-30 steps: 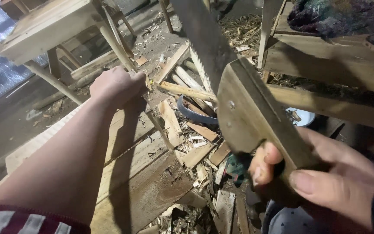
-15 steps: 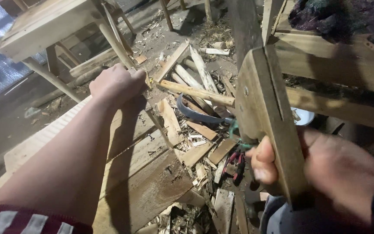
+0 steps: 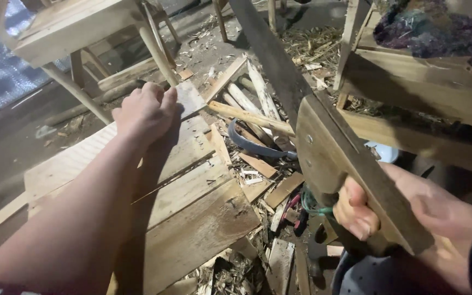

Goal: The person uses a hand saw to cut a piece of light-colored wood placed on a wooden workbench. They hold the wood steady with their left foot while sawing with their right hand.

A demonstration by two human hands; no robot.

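My right hand [image 3: 405,210] grips the wooden handle [image 3: 345,164] of a hand saw; its dark blade [image 3: 271,54] runs up and away toward the top of the view. My left hand [image 3: 146,112] rests palm down, fingers bent, on the far end of a pallet of pale wooden boards [image 3: 192,202] that lies on the floor. The saw hangs in the air to the right of the boards, apart from them.
Offcuts and sticks [image 3: 252,117] litter the floor beyond the boards, with a curved dark strap [image 3: 252,148] among them. A wooden stool [image 3: 77,33] stands at upper left. A wooden frame or shelf [image 3: 411,87] with dark cloth [image 3: 432,27] on it sits at right.
The saw has swung in my right hand: the handle turned from edge-on back to a slanted pose and the blade came back into view. My left hand stayed on the boards.
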